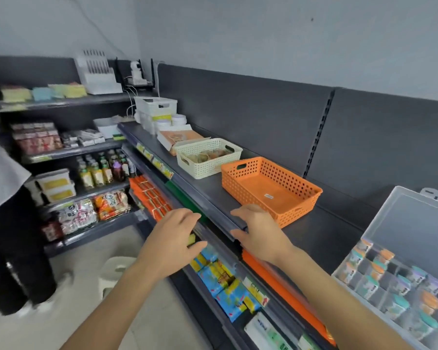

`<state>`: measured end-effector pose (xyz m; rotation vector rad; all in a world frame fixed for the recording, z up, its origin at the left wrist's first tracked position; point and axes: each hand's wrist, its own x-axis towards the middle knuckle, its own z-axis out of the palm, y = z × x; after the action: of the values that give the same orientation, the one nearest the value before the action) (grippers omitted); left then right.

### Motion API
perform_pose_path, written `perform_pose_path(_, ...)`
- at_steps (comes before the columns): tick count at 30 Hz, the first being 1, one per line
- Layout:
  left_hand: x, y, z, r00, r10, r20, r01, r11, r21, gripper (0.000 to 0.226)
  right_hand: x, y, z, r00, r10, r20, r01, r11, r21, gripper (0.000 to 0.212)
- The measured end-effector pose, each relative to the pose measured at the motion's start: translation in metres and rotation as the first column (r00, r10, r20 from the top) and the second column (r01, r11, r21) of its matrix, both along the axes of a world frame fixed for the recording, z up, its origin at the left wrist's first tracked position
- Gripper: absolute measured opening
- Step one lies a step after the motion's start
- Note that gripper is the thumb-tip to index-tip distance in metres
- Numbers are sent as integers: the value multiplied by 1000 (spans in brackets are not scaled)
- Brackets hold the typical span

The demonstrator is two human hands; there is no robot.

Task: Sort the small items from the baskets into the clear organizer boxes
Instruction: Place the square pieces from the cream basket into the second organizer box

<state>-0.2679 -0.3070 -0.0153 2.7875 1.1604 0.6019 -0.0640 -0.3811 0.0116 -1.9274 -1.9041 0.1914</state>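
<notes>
Left hand (173,238) — fingers relaxed | right hand (259,232) — fingers relaxed, just beside orange basket (271,189)

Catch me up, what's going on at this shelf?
A person stands at a shop shelf with both hands out at its front edge. The left hand and right hand hold nothing, fingers relaxed. The orange basket nearest them is empty apart from a small label. The cream basket behind it has small items in it. At the right a clear organizer box stands open, lid up, with many compartments already holding small packets.
</notes>
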Motion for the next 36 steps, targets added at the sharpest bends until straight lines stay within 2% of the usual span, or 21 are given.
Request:
perform_pose_path(12,8,159,6,993,108,-49,-109,994,-16,67,28,183,11,998,48,-31,-46,998,43,45)
perform_pose_path(19,13,238,-1,996,88,-21,-89,994,-59,65,32,260,7,1000,21,-7,-21,1000,-6,46)
perform_pose_path(28,27,374,4,995,-103,-1,103,993,-64,66,32,356,-2,981,-189,-49,188,982,-22,42)
perform_pose_path(36,40,475,15,953,-304,4,303,949,-81,64,26,412,-4,899,-426,-103,427,904,-9,45)
